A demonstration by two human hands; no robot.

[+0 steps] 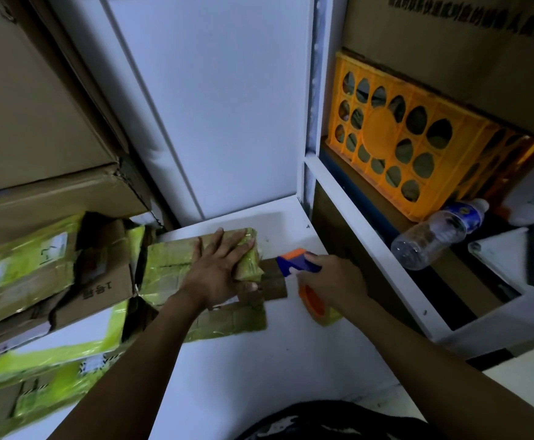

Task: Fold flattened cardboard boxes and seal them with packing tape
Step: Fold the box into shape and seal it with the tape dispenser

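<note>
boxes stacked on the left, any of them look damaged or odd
Yes. The taped cardboard box in the middle of the left pile is torn open along its front, with ragged edges and a flap bent upward.

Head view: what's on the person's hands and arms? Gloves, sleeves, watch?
Nothing worn: left hand and right hand ungloved, no rings or watch showing. Left forearm and right forearm sleeveless to the frame edge. A dark garment with pale marks shows at bottom centre.
</note>
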